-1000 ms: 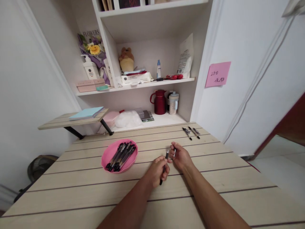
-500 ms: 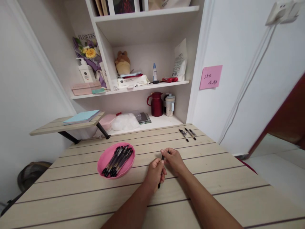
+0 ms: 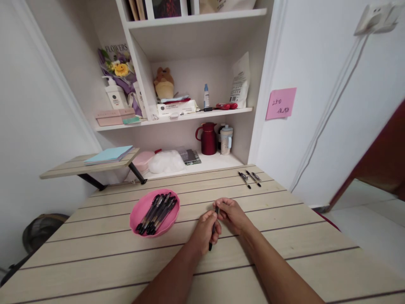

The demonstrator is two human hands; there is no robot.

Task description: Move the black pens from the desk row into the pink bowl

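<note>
My left hand (image 3: 205, 233) is closed round the barrel of a black pen (image 3: 211, 242), whose lower end sticks out below the fist. My right hand (image 3: 232, 215) pinches the pen's upper end, fingers pressed together. Both hands rest low over the wooden table (image 3: 284, 253) near its middle. To the left sits a pink bowl (image 3: 136, 210) holding several black pens (image 3: 157, 209). Three more pens (image 3: 249, 177) lie side by side near the table's far right edge.
Behind the table stands a white shelf unit with a red jug (image 3: 208, 138), a cup (image 3: 225, 139), a plastic bag (image 3: 166, 161), bottles and a plush toy. A small side desk (image 3: 79, 164) holds a blue book. A pink sticky note (image 3: 280, 103) hangs on the right wall.
A second ago my right hand held a small piece apart from the pen's tip; now it is closed over the pen's top end. The camera shifted slightly.
</note>
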